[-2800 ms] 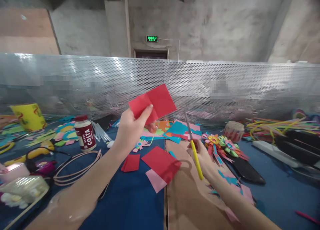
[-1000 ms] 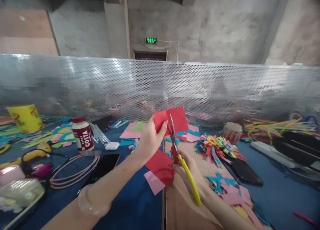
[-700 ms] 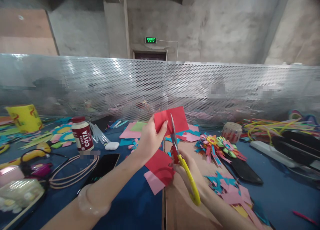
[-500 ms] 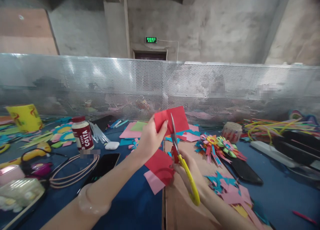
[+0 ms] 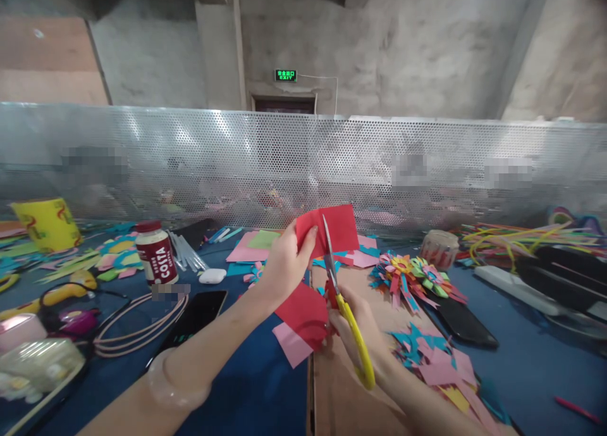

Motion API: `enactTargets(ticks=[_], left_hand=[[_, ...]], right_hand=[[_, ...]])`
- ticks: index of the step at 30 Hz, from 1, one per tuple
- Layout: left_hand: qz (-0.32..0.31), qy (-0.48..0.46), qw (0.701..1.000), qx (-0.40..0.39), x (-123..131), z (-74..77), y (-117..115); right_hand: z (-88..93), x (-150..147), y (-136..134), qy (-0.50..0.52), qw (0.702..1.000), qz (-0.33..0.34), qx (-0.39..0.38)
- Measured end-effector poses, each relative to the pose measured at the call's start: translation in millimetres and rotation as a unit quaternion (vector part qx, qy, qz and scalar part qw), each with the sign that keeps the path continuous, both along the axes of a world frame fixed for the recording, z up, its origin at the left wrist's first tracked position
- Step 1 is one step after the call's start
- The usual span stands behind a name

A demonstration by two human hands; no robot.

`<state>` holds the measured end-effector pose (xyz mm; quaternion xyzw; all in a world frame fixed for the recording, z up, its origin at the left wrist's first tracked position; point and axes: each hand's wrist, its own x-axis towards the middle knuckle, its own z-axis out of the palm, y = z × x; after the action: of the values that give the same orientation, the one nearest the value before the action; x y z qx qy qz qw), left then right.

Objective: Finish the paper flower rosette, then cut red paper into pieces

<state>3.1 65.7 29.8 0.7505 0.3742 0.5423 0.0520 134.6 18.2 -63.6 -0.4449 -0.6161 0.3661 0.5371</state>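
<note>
My left hand [image 5: 288, 259] pinches a piece of red paper [image 5: 340, 228] by its left part, thumb on the near face, holding it up above the table. My right hand [image 5: 358, 322] grips a pair of scissors [image 5: 351, 331] with yellow handles. The scissor blades point up and lie over the near face of the red paper, next to my left thumb. A larger red sheet [image 5: 303, 312] lies on the table below, overlapping a pink paper piece [image 5: 291, 345]. Some of my right fingers are hidden behind the scissor handles.
A Costa bottle [image 5: 157, 255], a phone [image 5: 202, 316] and a coiled cable [image 5: 142, 328] lie to the left. Paper flowers [image 5: 410, 271], a dark phone [image 5: 465, 322] and pink and blue scraps [image 5: 441, 360] are on the right. A perforated metal screen [image 5: 227, 164] stands behind.
The red paper has shifted very slightly right and turned a little. The scissor handles have moved a little to the left. Both hands keep their hold.
</note>
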Motion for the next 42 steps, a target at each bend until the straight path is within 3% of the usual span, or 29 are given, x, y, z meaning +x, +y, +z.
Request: enactTargets(ticks=[13,18,33,42], left_hand=[[0.011,0.02,1.0,-0.006,-0.4,0.5,0.1],[0.015,0.031,0.999,-0.009,-0.5,1.7,-0.5],[-0.015,0.041,0.999,-0.021,-0.5,3.9,-5.0],[-0.035,0.027,0.997,-0.056,0.4,3.6,-9.8]], right_hand=[[-10.6,0.4,4.9,-0.041,0.998,-0.04,0.008],[-17.4,0.4,8.9,-0.016,1.0,-0.025,0.001],[-22.5,-3.3,9.7,-0.021,0.998,-0.053,-0.033],[-9.0,-6.6,7.5,-0.044,0.995,-0.088,-0.015]])
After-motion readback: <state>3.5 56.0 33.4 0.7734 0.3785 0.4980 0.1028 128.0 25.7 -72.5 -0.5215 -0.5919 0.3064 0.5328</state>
